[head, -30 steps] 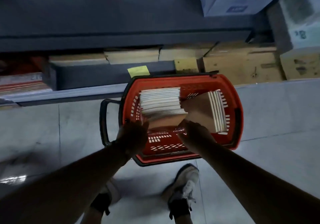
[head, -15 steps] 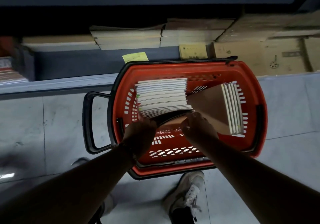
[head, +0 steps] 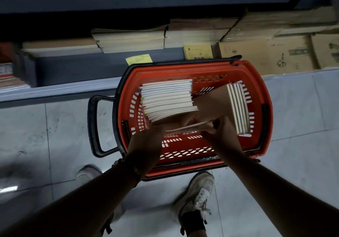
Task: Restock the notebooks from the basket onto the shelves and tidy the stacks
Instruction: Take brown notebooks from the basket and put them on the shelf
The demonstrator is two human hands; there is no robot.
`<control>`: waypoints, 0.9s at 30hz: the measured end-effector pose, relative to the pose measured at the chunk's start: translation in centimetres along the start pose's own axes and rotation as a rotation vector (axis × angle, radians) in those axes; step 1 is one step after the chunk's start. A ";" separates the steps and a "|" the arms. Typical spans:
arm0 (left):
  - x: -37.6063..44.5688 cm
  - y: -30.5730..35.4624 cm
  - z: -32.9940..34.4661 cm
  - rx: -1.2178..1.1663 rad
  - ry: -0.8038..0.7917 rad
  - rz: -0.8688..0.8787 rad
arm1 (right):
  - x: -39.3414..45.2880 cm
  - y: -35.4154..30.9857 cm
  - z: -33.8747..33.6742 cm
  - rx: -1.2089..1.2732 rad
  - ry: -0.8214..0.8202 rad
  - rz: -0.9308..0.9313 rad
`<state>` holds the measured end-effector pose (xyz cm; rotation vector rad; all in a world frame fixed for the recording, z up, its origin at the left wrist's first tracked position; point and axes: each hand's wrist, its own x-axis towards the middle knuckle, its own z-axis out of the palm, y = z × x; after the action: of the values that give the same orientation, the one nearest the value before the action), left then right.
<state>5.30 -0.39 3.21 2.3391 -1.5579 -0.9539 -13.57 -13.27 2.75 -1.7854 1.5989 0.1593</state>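
Red basket [head: 256, 93], both forearms reaching in, left hand [head: 146, 141] and right hand [head: 222, 134] fingers pinching notebooks [head: 185, 126]

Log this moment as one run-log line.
stage: pickup | left hand: grips notebooks | right hand: grips notebooks | basket: on floor

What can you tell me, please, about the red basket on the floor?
The basket is red plastic with slotted walls and floor, a dark rim and a black loop handle at its left end. It stands on the grey tiled floor against the low shelf. Inside, a stack of notebooks leans at the left and a smaller stack at the right. Both hands reach in: left hand, right hand.
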 end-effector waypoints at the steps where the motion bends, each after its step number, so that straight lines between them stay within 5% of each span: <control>1: -0.6 0.2 -0.9 -0.020 0.015 0.028 | -0.3 -0.3 -0.9 0.069 0.006 0.012; 5: -2.3 1.7 -6.6 0.020 0.027 0.145 | -2.3 -2.0 -5.2 0.473 -0.197 0.016; 9: -3.9 3.0 -12.7 -0.264 0.021 0.117 | -4.7 -4.2 -8.9 0.613 -0.406 -0.074; 16: -5.8 4.2 -22.4 -0.972 0.106 -0.106 | -9.4 -10.9 -13.4 0.797 -0.398 0.011; 22: -11.6 4.8 -27.9 -1.044 -0.073 -0.209 | -14.7 -19.0 -17.9 1.052 -0.325 0.034; 27: -16.8 5.9 -32.2 -1.120 -0.021 -0.250 | -19.9 -25.8 -22.5 1.086 -0.208 -0.008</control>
<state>15.73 5.40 37.99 1.6653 -0.4399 -1.3969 -2.76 -10.91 40.80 -0.8811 1.1504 -0.4415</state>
